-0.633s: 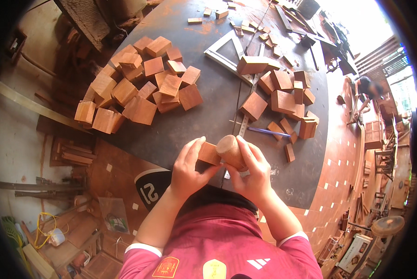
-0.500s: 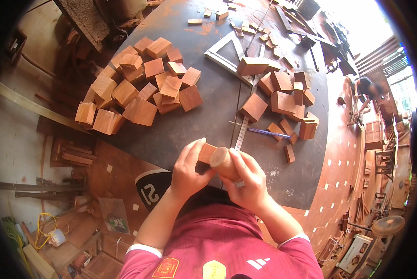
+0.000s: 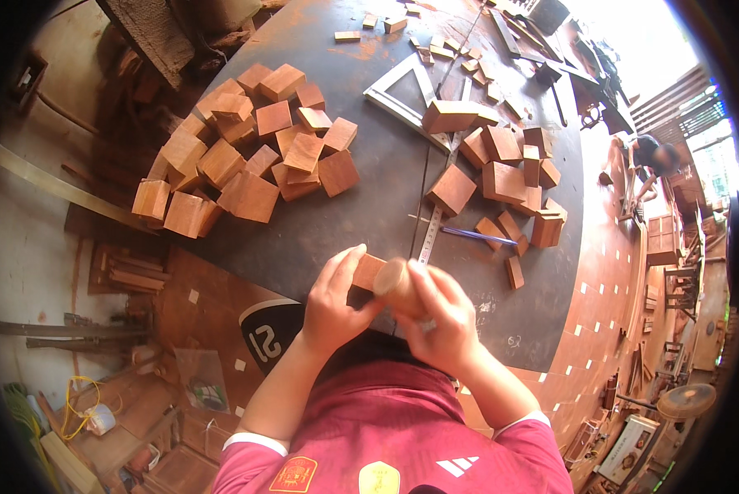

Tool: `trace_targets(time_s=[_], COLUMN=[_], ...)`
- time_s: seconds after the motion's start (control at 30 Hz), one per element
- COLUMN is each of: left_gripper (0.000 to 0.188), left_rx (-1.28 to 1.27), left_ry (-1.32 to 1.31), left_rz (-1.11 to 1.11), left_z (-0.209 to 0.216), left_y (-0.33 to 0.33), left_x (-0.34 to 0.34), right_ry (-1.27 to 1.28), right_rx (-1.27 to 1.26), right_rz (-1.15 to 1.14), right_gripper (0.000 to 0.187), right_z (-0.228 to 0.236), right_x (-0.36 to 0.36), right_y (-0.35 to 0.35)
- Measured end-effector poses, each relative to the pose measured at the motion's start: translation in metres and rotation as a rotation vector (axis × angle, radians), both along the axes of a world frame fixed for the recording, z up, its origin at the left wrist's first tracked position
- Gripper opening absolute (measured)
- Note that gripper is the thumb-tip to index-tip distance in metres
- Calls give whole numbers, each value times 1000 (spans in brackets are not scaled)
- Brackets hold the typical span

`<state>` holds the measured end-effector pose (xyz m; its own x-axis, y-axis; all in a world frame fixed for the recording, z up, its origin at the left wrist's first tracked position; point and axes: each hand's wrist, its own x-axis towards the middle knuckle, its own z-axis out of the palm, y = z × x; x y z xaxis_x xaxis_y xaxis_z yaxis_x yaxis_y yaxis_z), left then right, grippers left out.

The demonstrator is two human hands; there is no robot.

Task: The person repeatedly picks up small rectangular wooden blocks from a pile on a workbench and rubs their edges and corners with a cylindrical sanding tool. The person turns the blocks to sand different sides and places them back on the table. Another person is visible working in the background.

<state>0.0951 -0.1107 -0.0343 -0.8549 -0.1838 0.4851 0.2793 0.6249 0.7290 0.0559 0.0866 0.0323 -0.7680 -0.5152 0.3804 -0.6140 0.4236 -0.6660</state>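
Near the table's front edge, my left hand [image 3: 335,290] grips a small reddish-brown wooden block [image 3: 367,272] between fingers and thumb. My right hand [image 3: 445,317] is closed around a paler round-ended wooden piece [image 3: 397,286], like a short cylinder. Motion smears this piece and the fingers about it. Its round end is against or just beside the block's right end; whether they touch I cannot tell. Just beyond my hands lies a steel tape measure blade [image 3: 428,239], with a blue pen [image 3: 478,236] to its right.
A large heap of wooden blocks [image 3: 250,193] covers the dark table's [image 3: 361,222] left part. Another group of blocks [image 3: 503,181] sits to the right, next to a metal triangular frame [image 3: 386,100]. Small offcuts [image 3: 349,37] lie farther back. Another person [image 3: 651,156] bends over at the far right.
The round-ended piece and my right hand have shifted slightly to the right and are now blurred. My left hand keeps its hold on the block, almost unmoved.
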Motion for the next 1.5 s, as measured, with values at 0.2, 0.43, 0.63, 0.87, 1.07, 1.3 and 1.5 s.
trace_targets(time_s=[0.2,0.43,0.63,0.87,1.07,1.3,1.5], left_gripper=[77,79,82,82,82,83,81], left_rx=[-7,23,12,-6,-14,20,28], left_ry=[-7,-8,4,-10,-13,-5,-15], left_rz=[-21,-4,8,-10,-21,0,-3], left_z=[4,2,2,4,3,1,2], left_y=[0,0,1,0,-1,0,0], left_x=[1,0,-1,0,1,0,1], right_ry=[-19,-39,-49,-23,-3,8,-7], right_rx=[-13,-12,-17,-6,13,19,-9], right_rz=[-58,-75,-75,-67,-91,-102,-22], right_gripper=[72,71,74,72,73,72,71], right_z=[-4,-1,-2,-3,-2,-3,0], right_x=[-3,-6,-13,-5,-1,1,0], right_y=[-4,-6,-2,1,-3,-3,2])
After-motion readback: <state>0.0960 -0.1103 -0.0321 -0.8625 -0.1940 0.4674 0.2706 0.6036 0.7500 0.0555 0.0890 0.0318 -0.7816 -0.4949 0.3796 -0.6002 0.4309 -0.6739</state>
